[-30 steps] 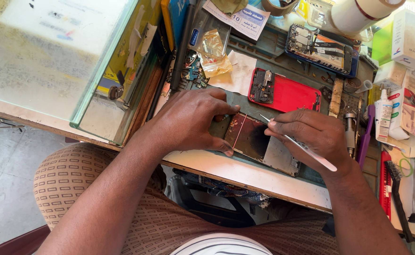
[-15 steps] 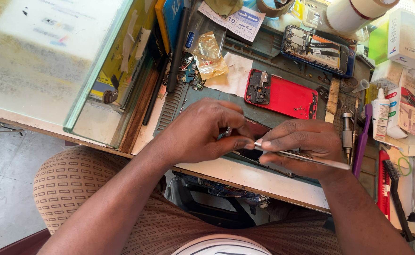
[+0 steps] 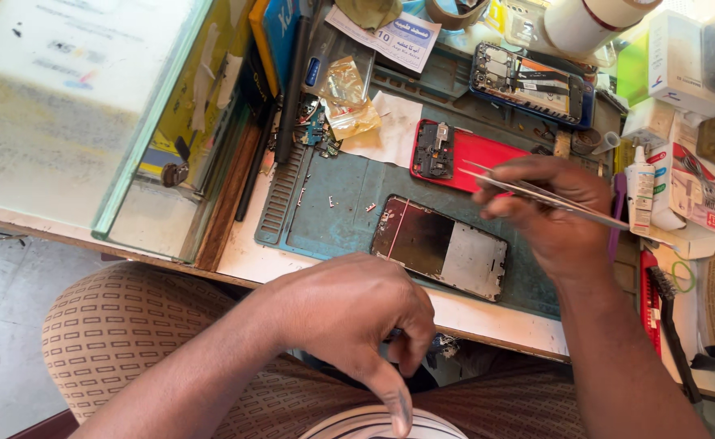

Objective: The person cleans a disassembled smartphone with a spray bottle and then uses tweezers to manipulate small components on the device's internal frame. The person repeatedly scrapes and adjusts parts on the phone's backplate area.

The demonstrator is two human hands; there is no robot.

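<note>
Both hands have left the phone frame [image 3: 441,246]: right hand [image 3: 554,213] pinches tweezers [image 3: 536,195] above it, left hand [image 3: 349,313], fingers curled, hangs past the mat's near edge. Loose screws [image 3: 331,199] could scatter if brushed.

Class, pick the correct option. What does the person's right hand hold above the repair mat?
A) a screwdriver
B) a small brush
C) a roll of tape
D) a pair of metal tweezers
D: the right hand pinches thin metal tweezers, whose two pointed tips reach over the red phone back cover.
</note>
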